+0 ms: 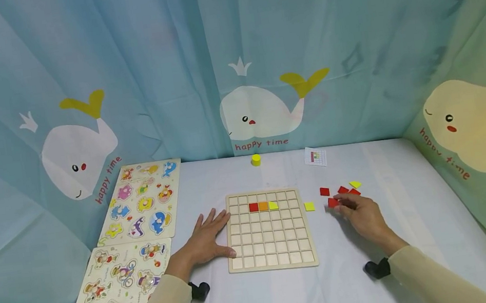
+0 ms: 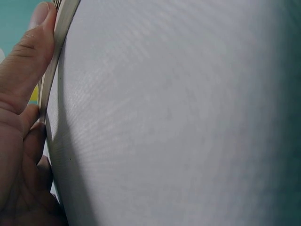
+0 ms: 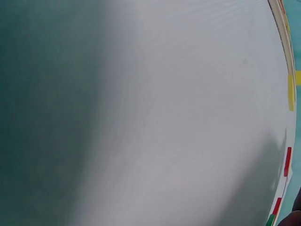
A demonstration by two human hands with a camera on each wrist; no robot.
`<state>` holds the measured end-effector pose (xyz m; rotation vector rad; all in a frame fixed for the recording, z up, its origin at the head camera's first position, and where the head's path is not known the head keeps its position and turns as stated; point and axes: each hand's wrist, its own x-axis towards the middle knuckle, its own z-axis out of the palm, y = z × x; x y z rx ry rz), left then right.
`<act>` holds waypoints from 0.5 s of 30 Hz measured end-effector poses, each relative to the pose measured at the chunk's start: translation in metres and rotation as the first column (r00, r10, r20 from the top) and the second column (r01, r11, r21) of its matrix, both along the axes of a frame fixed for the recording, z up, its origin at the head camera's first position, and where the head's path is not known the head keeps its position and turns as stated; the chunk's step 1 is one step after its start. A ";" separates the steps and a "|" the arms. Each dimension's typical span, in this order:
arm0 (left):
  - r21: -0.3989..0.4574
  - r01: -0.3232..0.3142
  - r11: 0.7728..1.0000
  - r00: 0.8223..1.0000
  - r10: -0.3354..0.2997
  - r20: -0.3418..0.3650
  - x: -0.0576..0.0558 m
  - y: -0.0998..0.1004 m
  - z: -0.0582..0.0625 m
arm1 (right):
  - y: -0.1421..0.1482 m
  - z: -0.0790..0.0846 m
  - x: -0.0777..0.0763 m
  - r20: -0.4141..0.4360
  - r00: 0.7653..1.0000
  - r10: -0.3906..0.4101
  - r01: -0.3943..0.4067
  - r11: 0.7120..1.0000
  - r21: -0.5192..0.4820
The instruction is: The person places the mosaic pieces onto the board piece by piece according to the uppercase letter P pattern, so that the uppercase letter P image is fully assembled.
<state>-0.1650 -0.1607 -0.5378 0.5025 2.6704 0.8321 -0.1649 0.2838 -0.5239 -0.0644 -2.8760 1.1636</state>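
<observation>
Board of pale wood point(image 1: 270, 247), divided into small squares, lies flat on the white-covered desk point(image 1: 283, 301); I take it as my clock face, its far edge at twelve. In the second row from that edge, side by side in the middle squares, sit a crimson tile point(image 1: 253, 207), an orange tile point(image 1: 263, 206) and a lime tile point(image 1: 273, 205).

At nine o'clock is the left grip point(image 1: 206, 239), released, fingers spread and straight, with the thumb against the board's rim toward eight. At three, well apart from the board, the right grip point(image 1: 365, 214) bends over a loose red tile point(image 1: 332, 202); thumb and forefinger are right at it, though I cannot tell whether they pinch it or merely touch it.

Between board and right grip, just past two o'clock, lies a yellow square point(image 1: 309, 206). At the right grip's own eleven rests another red piece point(image 1: 325, 191), and at its twelve two more red ones with a yellow chip point(image 1: 355, 184).

Beyond the board, a yellow cylinder point(image 1: 255, 160) stands at twelve and a small printed card point(image 1: 315, 157) lies at one. Picture puzzles point(image 1: 168, 182) lie toward ten and eight.
</observation>
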 end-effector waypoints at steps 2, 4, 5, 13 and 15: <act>0.002 0.001 1.000 1.000 -0.001 -0.002 0.000 0.000 0.000 | -0.002 0.001 -0.001 -0.015 1.000 -0.004 0.004 1.000 -0.004; -0.004 0.002 1.000 1.000 -0.003 -0.006 -0.001 0.001 -0.001 | -0.004 0.003 -0.001 -0.032 0.999 -0.009 0.009 1.000 -0.007; -0.005 0.002 1.000 1.000 -0.002 -0.007 -0.001 0.001 -0.001 | -0.006 0.003 -0.002 -0.039 0.999 -0.010 0.009 1.000 -0.013; 0.001 0.001 1.000 1.000 -0.001 0.005 -0.001 0.000 -0.001 | -0.028 0.006 -0.009 -0.065 0.998 -0.018 0.016 0.999 -0.040; 0.005 0.005 1.000 1.000 -0.005 0.012 -0.001 -0.001 0.000 | -0.036 0.009 -0.010 -0.064 0.998 -0.016 0.012 0.998 -0.062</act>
